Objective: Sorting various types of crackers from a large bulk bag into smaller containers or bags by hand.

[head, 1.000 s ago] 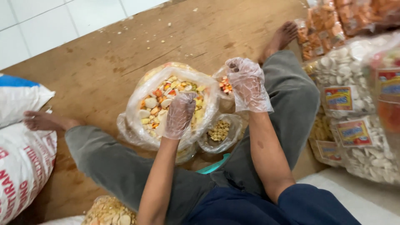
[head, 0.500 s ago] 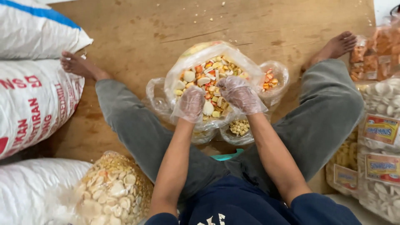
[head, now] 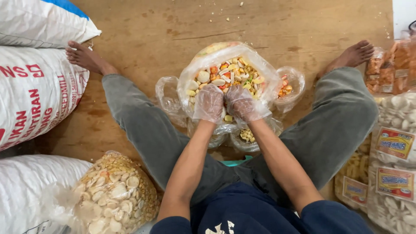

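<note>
Bare wooden floor (head: pixel 143 34) open at top of frame; white sacks (head: pixel 34 91) crowd the left edge, packaged snacks (head: pixel 394 147) the right. Centre: clear bag of mixed crackers (head: pixel 225 76), yellow, orange, white pieces. Gloved left hand (head: pixel 209 103) and right hand (head: pixel 242 104), fingers curled, gripping its near rim.

White sacks (head: pixel 30 86) lie at nine o'clock, a bag of pale crackers (head: pixel 115 195) at seven, packaged snacks (head: pixel 394 164) at three.

Snack bag (head: pixel 227 76) on floor (head: pixel 147 30) between legs; both hands (head: pixel 225 104) in its mouth. Small bags flank it left (head: pixel 167 97) and right (head: pixel 290 86). Sacks (head: pixel 34 91) left; packets (head: pixel 392 160) right.
</note>
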